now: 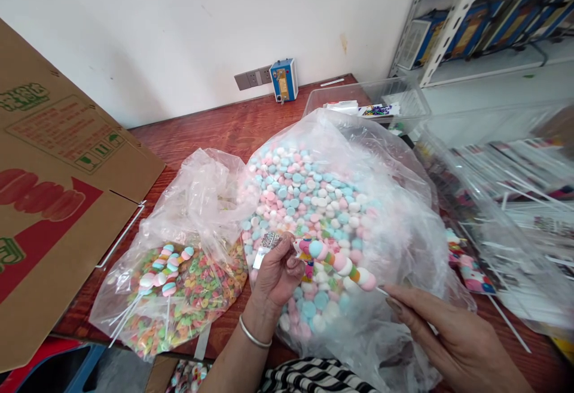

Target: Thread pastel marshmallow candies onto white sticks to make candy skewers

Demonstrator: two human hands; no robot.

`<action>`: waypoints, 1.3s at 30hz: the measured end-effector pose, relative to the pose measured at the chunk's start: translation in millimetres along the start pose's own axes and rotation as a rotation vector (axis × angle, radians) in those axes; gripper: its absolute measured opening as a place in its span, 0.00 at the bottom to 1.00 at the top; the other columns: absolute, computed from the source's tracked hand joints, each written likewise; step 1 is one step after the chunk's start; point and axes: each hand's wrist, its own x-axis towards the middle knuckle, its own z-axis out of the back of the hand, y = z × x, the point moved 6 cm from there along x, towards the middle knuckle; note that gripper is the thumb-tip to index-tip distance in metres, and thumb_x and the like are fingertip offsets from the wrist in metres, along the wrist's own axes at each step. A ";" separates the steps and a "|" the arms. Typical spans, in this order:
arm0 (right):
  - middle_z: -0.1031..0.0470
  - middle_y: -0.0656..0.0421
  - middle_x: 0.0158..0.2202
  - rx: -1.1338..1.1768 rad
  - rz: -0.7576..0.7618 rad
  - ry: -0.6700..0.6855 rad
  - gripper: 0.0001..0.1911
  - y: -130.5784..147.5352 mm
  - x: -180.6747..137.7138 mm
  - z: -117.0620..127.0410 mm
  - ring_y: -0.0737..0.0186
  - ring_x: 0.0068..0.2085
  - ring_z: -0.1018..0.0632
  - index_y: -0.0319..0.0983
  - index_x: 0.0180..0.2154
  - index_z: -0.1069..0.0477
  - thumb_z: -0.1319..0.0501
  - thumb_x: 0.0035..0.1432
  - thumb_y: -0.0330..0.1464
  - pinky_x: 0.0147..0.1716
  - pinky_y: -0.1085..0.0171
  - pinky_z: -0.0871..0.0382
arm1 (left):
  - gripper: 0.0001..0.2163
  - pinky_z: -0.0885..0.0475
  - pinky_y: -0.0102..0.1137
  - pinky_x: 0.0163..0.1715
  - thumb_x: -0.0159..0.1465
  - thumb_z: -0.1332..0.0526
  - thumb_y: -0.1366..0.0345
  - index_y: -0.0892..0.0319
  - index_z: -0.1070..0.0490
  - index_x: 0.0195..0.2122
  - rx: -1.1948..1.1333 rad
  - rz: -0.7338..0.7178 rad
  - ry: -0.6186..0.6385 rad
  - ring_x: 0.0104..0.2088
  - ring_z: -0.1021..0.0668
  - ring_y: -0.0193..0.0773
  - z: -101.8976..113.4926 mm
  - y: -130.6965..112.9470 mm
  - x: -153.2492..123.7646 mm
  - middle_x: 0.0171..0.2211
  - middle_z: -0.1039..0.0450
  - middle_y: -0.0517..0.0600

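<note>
My left hand [280, 273], with a bangle at the wrist, pinches a small printed plastic wrapper [269, 243]. A colourful printed part of it shows beyond the fingers. My right hand [448, 336] is closed on the white stick of a marshmallow skewer [343, 264], which carries pink, white and blue marshmallows with gummy rings between them. The skewer's far end meets the wrapper at my left fingers; how far it sits inside is unclear. Beneath both hands lies a big clear bag of marshmallows [309, 192].
Left of it, several finished skewers [165, 267] lie on a bag of gummy rings [210, 279]. A cardboard box [89, 160] stands at the left. Clear bins [475, 201] line the right side, near a wrapped skewer [475, 276]. A blue device [284, 81] stands by the wall.
</note>
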 end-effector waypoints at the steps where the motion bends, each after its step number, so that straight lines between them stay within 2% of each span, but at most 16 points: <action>1: 0.16 0.56 0.39 -0.031 0.025 -0.013 0.12 0.6 -1.1 0.5 0.55 0.34 0.16 0.43 0.44 0.22 0.42 0.62 0.34 0.31 0.65 0.21 | 0.08 0.43 0.17 0.14 0.55 0.31 0.73 0.63 0.32 0.29 0.014 -0.008 -0.021 0.15 0.35 0.21 0.8 -0.1 0.7 0.20 0.35 0.41; 5: 0.17 0.56 0.35 -0.097 0.098 -0.032 0.12 3.5 -3.4 2.3 0.56 0.32 0.17 0.43 0.45 0.23 0.43 0.63 0.34 0.31 0.63 0.23 | 0.09 0.41 0.17 0.14 0.53 0.30 0.72 0.63 0.31 0.29 0.086 -0.022 -0.073 0.17 0.33 0.22 1.5 0.3 2.4 0.20 0.34 0.42; 9: 0.18 0.57 0.35 -0.054 0.055 -0.042 0.10 3.0 -2.2 5.1 0.58 0.32 0.18 0.43 0.43 0.24 0.41 0.62 0.34 0.33 0.64 0.25 | 0.11 0.40 0.17 0.15 0.50 0.28 0.70 0.63 0.31 0.27 0.172 -0.055 -0.072 0.17 0.32 0.23 -2.5 -0.5 2.1 0.20 0.33 0.42; 13: 0.19 0.58 0.34 0.092 -0.115 0.003 0.08 -6.2 -4.6 -2.4 0.60 0.31 0.19 0.43 0.42 0.25 0.41 0.62 0.34 0.29 0.67 0.27 | 0.11 0.36 0.19 0.17 0.49 0.27 0.68 0.63 0.29 0.28 0.276 -0.134 -0.101 0.18 0.30 0.25 -5.6 -1.2 1.9 0.21 0.30 0.43; 17: 0.22 0.60 0.30 0.293 -0.368 0.124 0.09 -16.4 -12.1 -25.4 0.61 0.28 0.22 0.42 0.40 0.25 0.41 0.61 0.37 0.26 0.67 0.30 | 0.08 0.27 0.26 0.37 0.53 0.29 0.68 0.62 0.26 0.30 0.324 -0.297 0.027 0.35 0.21 0.34 -22.7 -2.9 -0.4 0.33 0.23 0.49; 19: 0.24 0.59 0.29 0.443 -0.497 0.130 0.10 -17.0 -16.4 -37.6 0.62 0.29 0.24 0.42 0.39 0.26 0.40 0.61 0.40 0.26 0.67 0.31 | 0.07 0.27 0.33 0.44 0.55 0.30 0.68 0.61 0.25 0.34 0.294 -0.285 0.097 0.40 0.21 0.38 -32.3 1.6 -1.2 0.37 0.22 0.51; 21: 0.30 0.62 0.24 0.690 -0.661 0.118 0.14 -14.8 -21.7 -52.1 0.66 0.24 0.29 0.41 0.38 0.27 0.40 0.60 0.45 0.22 0.69 0.35 | 0.06 0.27 0.36 0.46 0.57 0.32 0.68 0.60 0.25 0.36 0.228 -0.237 0.134 0.38 0.22 0.38 -39.7 7.4 -1.1 0.36 0.24 0.49; 23: 0.43 0.69 0.18 1.022 -0.864 0.137 0.18 -7.9 -28.3 -70.2 0.72 0.17 0.42 0.40 0.37 0.29 0.41 0.60 0.49 0.16 0.71 0.44 | 0.05 0.27 0.36 0.46 0.59 0.33 0.68 0.60 0.25 0.36 0.152 -0.198 0.151 0.35 0.23 0.34 -45.6 12.2 -0.2 0.33 0.26 0.47; 25: 0.56 0.72 0.17 1.320 -1.040 0.179 0.20 3.9 -32.8 -86.0 0.74 0.15 0.54 0.40 0.35 0.30 0.41 0.59 0.51 0.13 0.73 0.53 | 0.04 0.27 0.35 0.46 0.60 0.34 0.67 0.60 0.26 0.36 0.079 -0.177 0.145 0.33 0.25 0.31 -49.4 15.5 1.4 0.31 0.29 0.46; 27: 0.58 0.73 0.17 1.484 -1.116 0.202 0.19 14.4 -32.4 -94.2 0.75 0.16 0.57 0.39 0.32 0.31 0.39 0.58 0.50 0.12 0.73 0.54 | 0.05 0.26 0.35 0.45 0.61 0.34 0.65 0.60 0.27 0.35 0.028 -0.162 0.114 0.32 0.26 0.31 -50.7 18.1 3.3 0.30 0.31 0.45; 29: 0.57 0.73 0.17 1.498 -1.090 0.187 0.18 18.4 -28.6 -95.8 0.76 0.16 0.56 0.39 0.32 0.32 0.37 0.57 0.49 0.14 0.72 0.51 | 0.06 0.26 0.35 0.44 0.62 0.35 0.64 0.60 0.28 0.33 0.011 -0.153 0.078 0.31 0.27 0.31 -50.4 19.8 5.1 0.29 0.33 0.45; 31: 0.54 0.73 0.17 1.347 -0.987 0.164 0.19 16.2 -24.0 -92.8 0.75 0.15 0.52 0.40 0.32 0.33 0.38 0.57 0.49 0.15 0.72 0.49 | 0.07 0.26 0.33 0.42 0.62 0.35 0.63 0.60 0.29 0.32 0.012 -0.143 0.046 0.30 0.27 0.31 -48.9 21.0 6.5 0.28 0.33 0.45; 33: 0.43 0.69 0.17 1.017 -0.798 0.136 0.18 11.1 -18.1 -84.2 0.71 0.16 0.41 0.39 0.33 0.32 0.41 0.61 0.48 0.17 0.70 0.45 | 0.07 0.25 0.32 0.40 0.61 0.35 0.63 0.60 0.30 0.31 0.019 -0.140 0.024 0.30 0.27 0.31 -46.6 21.8 7.4 0.28 0.34 0.44; 35: 0.30 0.61 0.22 0.596 -0.527 0.069 0.13 10.2 -10.7 -71.0 0.66 0.22 0.30 0.39 0.35 0.29 0.44 0.63 0.42 0.22 0.68 0.39 | 0.07 0.25 0.32 0.39 0.61 0.34 0.63 0.60 0.30 0.32 0.025 -0.143 0.011 0.30 0.27 0.30 -44.4 22.6 7.9 0.28 0.34 0.44; 37: 0.24 0.58 0.26 0.233 -0.258 0.002 0.09 16.2 -6.0 -61.7 0.62 0.26 0.25 0.39 0.36 0.27 0.44 0.64 0.35 0.27 0.65 0.36 | 0.07 0.26 0.31 0.39 0.61 0.34 0.64 0.60 0.30 0.32 0.030 -0.135 0.000 0.30 0.27 0.30 -42.8 24.4 8.2 0.28 0.34 0.44; 39: 0.24 0.58 0.24 0.030 -0.079 -0.023 0.08 22.5 -4.2 -60.0 0.62 0.25 0.25 0.40 0.36 0.25 0.43 0.63 0.31 0.28 0.64 0.36 | 0.08 0.26 0.31 0.39 0.61 0.34 0.63 0.60 0.31 0.32 0.034 -0.121 -0.016 0.30 0.27 0.31 -41.8 26.8 8.2 0.28 0.34 0.45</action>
